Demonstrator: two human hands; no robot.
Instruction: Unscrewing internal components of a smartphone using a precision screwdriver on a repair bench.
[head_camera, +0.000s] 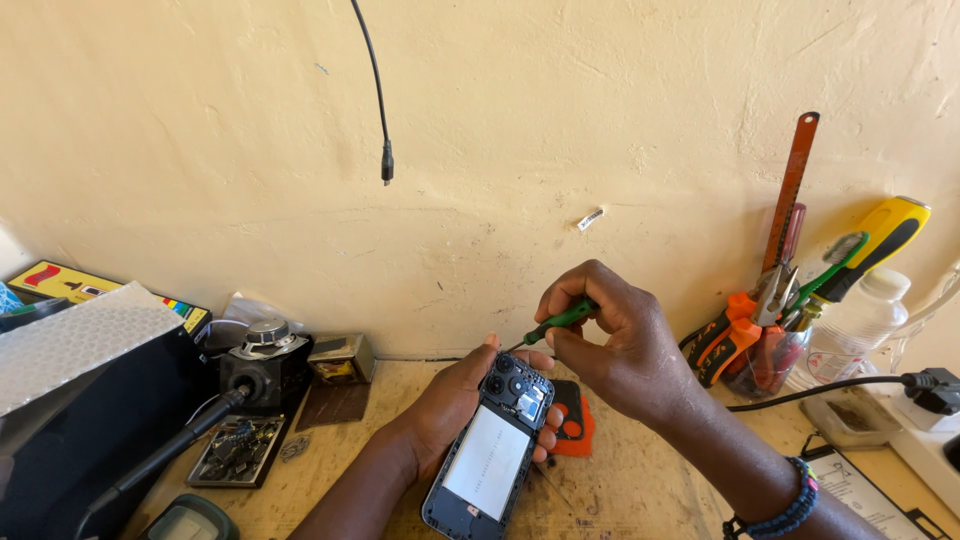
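- Nearest the camera, the left hand cradled an opened phone from below, its grip wrapped round the phone's upper half with fingertips showing along the right edge.
- That phone lay back-side up with its cover off, a white battery in the middle and the dark camera module at its top end, held just above the wooden table.
- Above it, the right hand pinched a small green-handled screwdriver in a tight grip, the tip angled down and left to the phone's top left corner by the camera module.
- A beaded bracelet circled the right wrist.
- Just beside the phone, an orange and black part lay flat on the table, partly hidden by the fingers.
- At the right, a clear jar against the wall held orange-handled pliers, a yellow-handled tool and a long rusty blade.
- A clear plastic bottle stood beside the jar.
- At the left sat a black boxy device and a tray of small parts.
- A black cable hung down the cream wall.
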